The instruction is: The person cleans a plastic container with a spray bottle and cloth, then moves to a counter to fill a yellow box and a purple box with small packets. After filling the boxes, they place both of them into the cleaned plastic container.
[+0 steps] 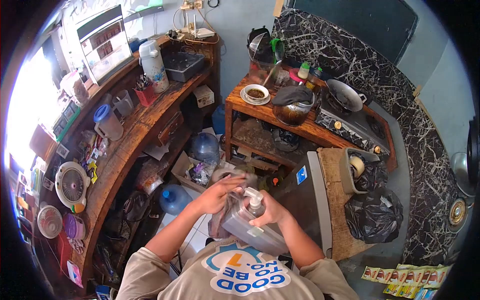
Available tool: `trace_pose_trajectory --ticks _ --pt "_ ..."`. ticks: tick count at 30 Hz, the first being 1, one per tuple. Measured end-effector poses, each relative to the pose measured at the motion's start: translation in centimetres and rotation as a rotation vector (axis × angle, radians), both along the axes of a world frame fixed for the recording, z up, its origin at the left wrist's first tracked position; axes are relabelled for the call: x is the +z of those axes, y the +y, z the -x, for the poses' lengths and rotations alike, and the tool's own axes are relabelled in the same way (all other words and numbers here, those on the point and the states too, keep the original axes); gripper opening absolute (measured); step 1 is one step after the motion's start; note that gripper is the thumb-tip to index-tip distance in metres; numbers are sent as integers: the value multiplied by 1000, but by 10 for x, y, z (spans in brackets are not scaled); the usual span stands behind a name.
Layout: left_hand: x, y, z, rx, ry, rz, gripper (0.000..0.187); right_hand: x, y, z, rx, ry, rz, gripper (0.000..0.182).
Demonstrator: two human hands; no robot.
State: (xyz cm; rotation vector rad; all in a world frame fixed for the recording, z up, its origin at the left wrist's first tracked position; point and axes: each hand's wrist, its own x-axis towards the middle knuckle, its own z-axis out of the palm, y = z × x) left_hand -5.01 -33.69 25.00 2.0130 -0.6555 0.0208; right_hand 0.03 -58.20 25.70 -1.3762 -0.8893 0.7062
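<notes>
My right hand [270,209] is closed around a clear spray bottle [255,204] with a white nozzle, in front of my chest. A translucent plastic container [257,233] lies right beneath that hand, tilted; whether the fingers also grip it is hidden. My left hand [218,194] is just left of the nozzle, its fingers bent over a greyish-brown cloth [218,223] that hangs down along the container's left side. Motion smears the left fingertips and part of the cloth.
A curved wooden counter [142,127] on the left holds a jug [108,122], a thermos [153,66] and fans. Ahead, a wooden table [240,107] carries a bowl [256,93], a pot [292,111] and a gas stove [350,125]. A low fridge [300,205] stands close on the right. Water bottles [175,199] stand on the floor.
</notes>
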Motion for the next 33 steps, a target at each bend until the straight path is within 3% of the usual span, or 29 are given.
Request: trace_pose_trajectory --ticks 1,2,5,7,9,11,15,17,19,21,27,30,33 --pt "-12 2 -1 1 -1 -2 37 -3 0 -1 68 -19 54 49" --pt "-22 1 4 59 37 66 35 2 1 0 67 27 33 31" --pt "-91 11 16 91 220 254 30 33 2 1 11 -16 6 28" --pt "-129 18 30 216 571 677 28 26 -3 -4 -311 -45 -103 51" --pt "-151 26 40 407 551 802 36 48 -11 -12 -611 -148 -203 55" --pt "-134 22 48 672 533 819 38 67 -30 -19 -640 -93 -230 57" --pt "-140 36 49 787 462 889 39 74 -48 -3 -337 223 -181 46" --pt "-136 38 44 815 406 914 40 62 -35 20 -300 401 -140 41" --pt "-131 40 43 851 388 964 27 35 -28 25 -197 462 -65 40" --pt "-133 45 43 781 372 919 28 23 -19 31 -175 474 -59 35" --pt "-119 38 47 880 410 912 41 41 -1 36 -197 546 -58 25" --pt "-163 51 44 941 455 1083 38 28 -2 31 -71 494 16 25" --pt "-172 60 43 912 559 1314 39 35 1 41 -192 563 -38 24"
